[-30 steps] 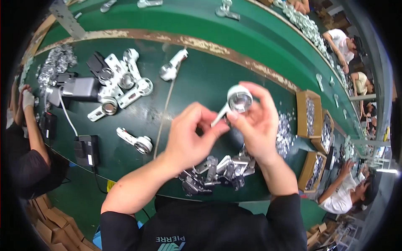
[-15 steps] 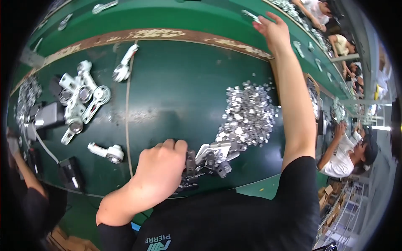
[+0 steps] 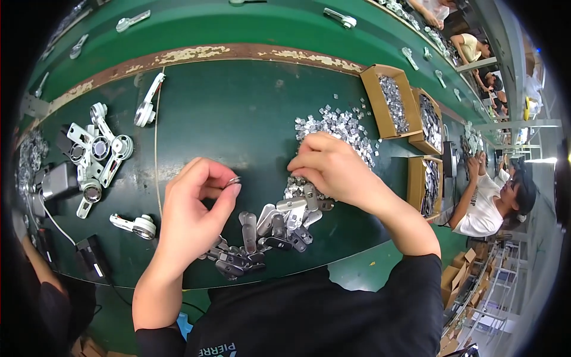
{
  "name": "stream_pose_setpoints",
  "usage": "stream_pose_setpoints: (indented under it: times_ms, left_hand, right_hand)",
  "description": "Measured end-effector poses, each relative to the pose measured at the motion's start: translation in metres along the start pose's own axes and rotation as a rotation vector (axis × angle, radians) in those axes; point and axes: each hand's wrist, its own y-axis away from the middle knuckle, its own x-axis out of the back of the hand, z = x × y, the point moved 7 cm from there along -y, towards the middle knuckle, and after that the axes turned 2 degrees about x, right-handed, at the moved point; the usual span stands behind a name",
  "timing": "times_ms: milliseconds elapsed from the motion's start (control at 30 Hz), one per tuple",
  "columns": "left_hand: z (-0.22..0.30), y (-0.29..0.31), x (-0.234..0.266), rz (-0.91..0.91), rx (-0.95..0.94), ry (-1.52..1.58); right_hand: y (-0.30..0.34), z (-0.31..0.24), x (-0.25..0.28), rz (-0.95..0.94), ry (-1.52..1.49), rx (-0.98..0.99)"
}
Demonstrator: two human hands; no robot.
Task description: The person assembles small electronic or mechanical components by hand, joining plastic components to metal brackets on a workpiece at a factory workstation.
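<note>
My left hand (image 3: 193,208) is raised above the green tabletop, with thumb and forefinger pinched on a small metal plate (image 3: 234,181). Over the heap of small shiny metal clips (image 3: 342,126), my right hand (image 3: 336,169) has its fingers drawn together and turned down; whatever is between the fingertips is hidden. Below and between my hands lies a loose pile of elongated metal plates (image 3: 278,226), some silver and some dark grey. Part of that pile is behind my left wrist.
White jointed arm parts (image 3: 98,152) are grouped at the left, with single ones (image 3: 134,225) nearby. Cardboard boxes (image 3: 372,101) of small parts stand at the right. A green conveyor (image 3: 238,30) carries similar arms beyond the table's raised edge. Other people work along the right side.
My right hand has come back from the conveyor to the clip heap, and a white arm part now lies on the belt. My left hand has lifted off the metal plates, pinching one.
</note>
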Motion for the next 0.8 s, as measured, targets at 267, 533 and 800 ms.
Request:
stream_pose_setpoints:
  times_ms: [267, 533, 800]
  left_hand:
    - [-0.025, 0.002, -0.007, 0.049, 0.206, 0.474]
    - [-0.019, 0.000, -0.001, 0.140, 0.076, 0.571]
    - [-0.018, -0.001, 0.012, 0.179, 0.104, 0.516]
  right_hand:
    - [-0.016, -0.016, -0.012, -0.045, 0.020, 0.025]
    - [-0.050, -0.032, -0.039, 0.210, -1.010, -0.188]
    - [-0.069, -0.027, -0.065, 0.165, -1.226, -0.321]
